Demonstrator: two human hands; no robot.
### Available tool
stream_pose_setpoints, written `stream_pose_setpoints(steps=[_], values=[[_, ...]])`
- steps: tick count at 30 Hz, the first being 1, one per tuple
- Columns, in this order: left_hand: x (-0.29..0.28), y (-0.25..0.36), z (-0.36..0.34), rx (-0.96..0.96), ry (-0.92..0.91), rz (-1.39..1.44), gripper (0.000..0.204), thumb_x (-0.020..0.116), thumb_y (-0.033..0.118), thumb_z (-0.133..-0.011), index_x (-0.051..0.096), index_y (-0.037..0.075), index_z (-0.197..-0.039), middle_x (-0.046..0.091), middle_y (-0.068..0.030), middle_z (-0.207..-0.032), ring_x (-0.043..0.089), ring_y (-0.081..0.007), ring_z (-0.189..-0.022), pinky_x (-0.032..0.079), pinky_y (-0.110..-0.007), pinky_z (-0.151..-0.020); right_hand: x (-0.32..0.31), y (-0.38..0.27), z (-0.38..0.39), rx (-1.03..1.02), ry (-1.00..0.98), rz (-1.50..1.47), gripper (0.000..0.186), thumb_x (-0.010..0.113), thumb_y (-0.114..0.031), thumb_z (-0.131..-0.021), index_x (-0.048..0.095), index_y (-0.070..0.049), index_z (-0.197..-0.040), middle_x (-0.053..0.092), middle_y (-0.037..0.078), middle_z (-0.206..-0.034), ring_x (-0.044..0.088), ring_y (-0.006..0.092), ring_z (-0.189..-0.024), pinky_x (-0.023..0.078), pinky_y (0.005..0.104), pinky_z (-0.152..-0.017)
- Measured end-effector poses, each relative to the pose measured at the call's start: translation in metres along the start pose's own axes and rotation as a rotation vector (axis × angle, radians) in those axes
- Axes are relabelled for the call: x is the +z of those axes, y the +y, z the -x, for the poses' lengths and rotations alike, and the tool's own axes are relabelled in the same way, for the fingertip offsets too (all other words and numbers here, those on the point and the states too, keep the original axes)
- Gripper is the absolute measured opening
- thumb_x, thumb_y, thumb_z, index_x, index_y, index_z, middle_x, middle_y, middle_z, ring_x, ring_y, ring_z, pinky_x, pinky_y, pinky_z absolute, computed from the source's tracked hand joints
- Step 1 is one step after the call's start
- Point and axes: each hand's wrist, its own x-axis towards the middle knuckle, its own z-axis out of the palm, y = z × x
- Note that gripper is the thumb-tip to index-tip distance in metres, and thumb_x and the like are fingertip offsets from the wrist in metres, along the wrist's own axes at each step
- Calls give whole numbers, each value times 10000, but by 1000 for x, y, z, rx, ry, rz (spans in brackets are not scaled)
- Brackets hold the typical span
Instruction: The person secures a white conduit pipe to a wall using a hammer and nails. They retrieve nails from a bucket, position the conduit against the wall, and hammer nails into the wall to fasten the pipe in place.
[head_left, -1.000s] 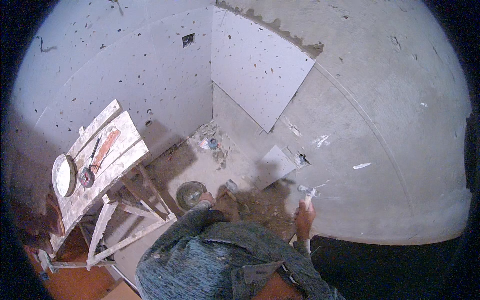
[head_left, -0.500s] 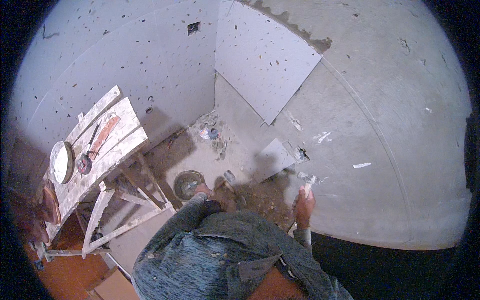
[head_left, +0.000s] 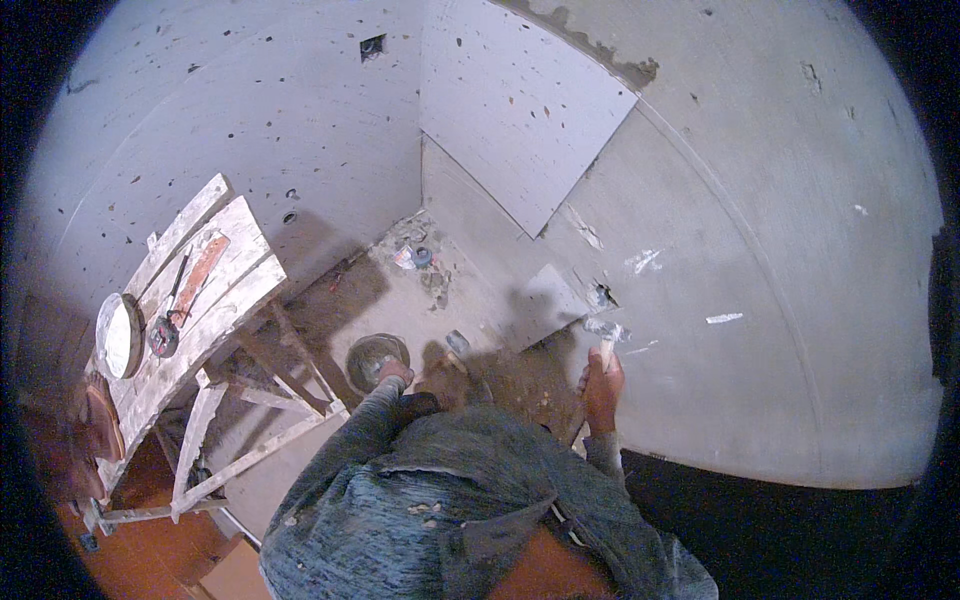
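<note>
Fingers of the right hand (head_left: 601, 390) curl closed around a pale-handled tool (head_left: 606, 334), its head close by the grey wall (head_left: 760, 230) at right, seemingly wall work; the next move calls for steady aim. Left hand (head_left: 395, 372) meets the bucket (head_left: 357, 356), grip unclear.

The tool (head_left: 604, 329) had a pale, slim handle and a wider head of mottled grey and white set crosswise at its top. It stood nearly upright, its handle enclosed by the right grip (head_left: 602, 385), its head before the grey wall (head_left: 730, 240); whether the two touched could not be told. The round, dark bucket (head_left: 356, 362) sat mouth up on the floor (head_left: 350, 318), greyish inside, the left grip (head_left: 397, 372) at its near right rim.
</note>
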Motion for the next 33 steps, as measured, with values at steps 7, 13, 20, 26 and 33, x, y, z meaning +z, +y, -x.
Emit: stream_pose_setpoints(steps=[7,13,20,26,33], values=[[5,-19,-13,-1,-51,-99,566,592,412,-797,552,79,-1252,539,-207,-1293,553,-352,-1168,456,-417,-983,11,-14,0,8,14,20,201,574,-285,-938,509,-95,-923,445,-43,-593,430,53,-442,361,230,-372],[-6,-15,-7,-44,-112,16,543,619,394,-771,581,42,-1183,571,-213,-1243,564,-348,-1151,466,-408,-971,10,-13,0,53,34,-2,219,583,-296,-931,509,-93,-894,448,-41,-585,423,57,-430,357,235,-366],[43,-39,-40,70,84,-100,481,618,342,-757,632,1,-1096,632,-208,-1141,604,-345,-1090,487,-405,-946,0,-26,0,11,17,48,233,584,-297,-932,516,-86,-861,456,-35,-577,428,65,-412,357,243,-361],[2,25,34,-32,86,27,481,620,324,-739,635,3,-1096,635,-200,-1150,606,-326,-1103,481,-410,-952,-27,2,-23,-129,46,242,246,581,-298,-934,521,-79,-839,457,-20,-571,433,72,-410,364,253,-361],[18,31,40,22,76,-58,446,621,319,-733,660,16,-1059,623,-210,-1172,590,-324,-1132,479,-399,-955,-47,16,-39,-239,94,302,276,596,-333,-919,531,-70,-869,462,-18,-574,440,72,-422,380,249,-364]])
